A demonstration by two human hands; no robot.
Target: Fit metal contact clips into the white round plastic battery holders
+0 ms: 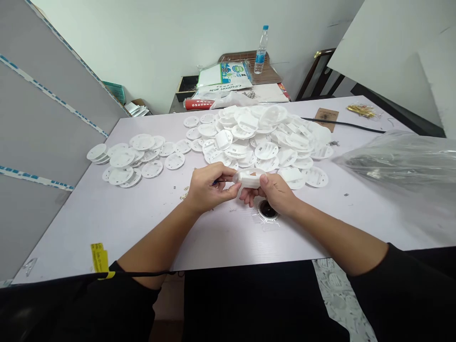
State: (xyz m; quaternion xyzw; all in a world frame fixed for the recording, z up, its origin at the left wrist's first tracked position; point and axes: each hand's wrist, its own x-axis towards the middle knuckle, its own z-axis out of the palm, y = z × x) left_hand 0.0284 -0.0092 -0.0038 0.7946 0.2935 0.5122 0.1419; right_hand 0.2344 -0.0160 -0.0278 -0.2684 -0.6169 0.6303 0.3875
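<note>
A round white plastic piece (250,180) with a raised box-like part is held up over the table between both hands. My left hand (211,186) is closed at its left edge, thumb and fingertips against it. Something thin and dark (218,181) shows between the left fingers; its kind I cannot make out. From the right, my right hand (276,191) grips the same piece, thumb on top and fingers curled below. Behind it lies a large heap of similar white plastic pieces (245,130). Tiny brass-coloured parts (184,194) lie partly hidden beside my left hand.
A smaller group of white discs (123,159) lies at left. Below my right hand is a round dark hole (268,209) in the table (228,244). A clear plastic bag (402,159) covers the right side. A water bottle (261,52) stands behind; a black cable (349,124) crosses the back right.
</note>
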